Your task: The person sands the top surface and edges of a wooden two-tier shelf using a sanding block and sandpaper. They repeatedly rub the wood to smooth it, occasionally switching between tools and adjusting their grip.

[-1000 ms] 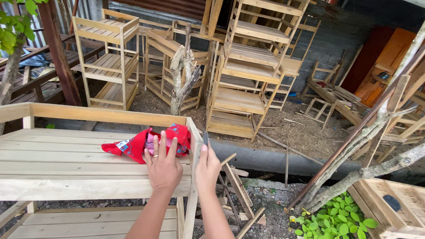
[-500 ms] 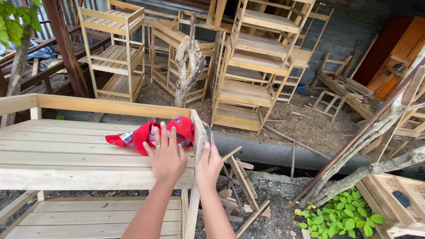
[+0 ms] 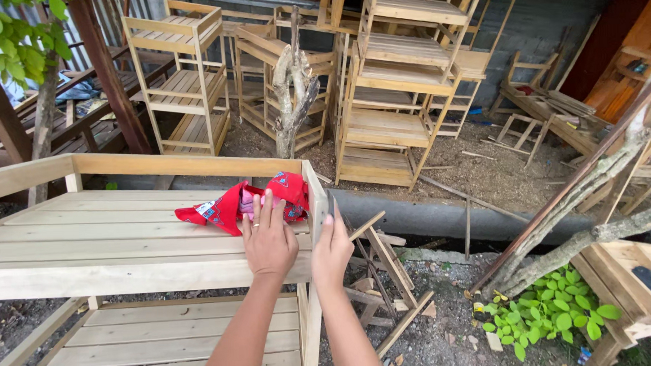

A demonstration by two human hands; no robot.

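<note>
Since the earlier frames your hands barely shifted; the view dropped a little and the cloth now sits higher in frame. Big first: yard of bare dirt with stacked raw-wood shelf units [image 3: 398, 94] behind, a pruned tree stump [image 3: 293, 83] between them, green plant [image 3: 554, 316] lower right. Nearer, the unfinished slatted wooden rack [image 3: 89, 238] carries everything; its top deck works as the tabletop, lower shelf underneath. Red patterned cloth [image 3: 229, 204] lies bunched at the tabletop's right end, against the end rail. Your left hand [image 3: 270, 239] lies flat, palm down, fingers spread, grip released, fingertips touching the cloth, likely steadying the deck. Your right hand [image 3: 333, 248] presses flat, not closed around anything, against the outer face of the right end rail [image 3: 316, 205], as if bracing that corner.
</note>
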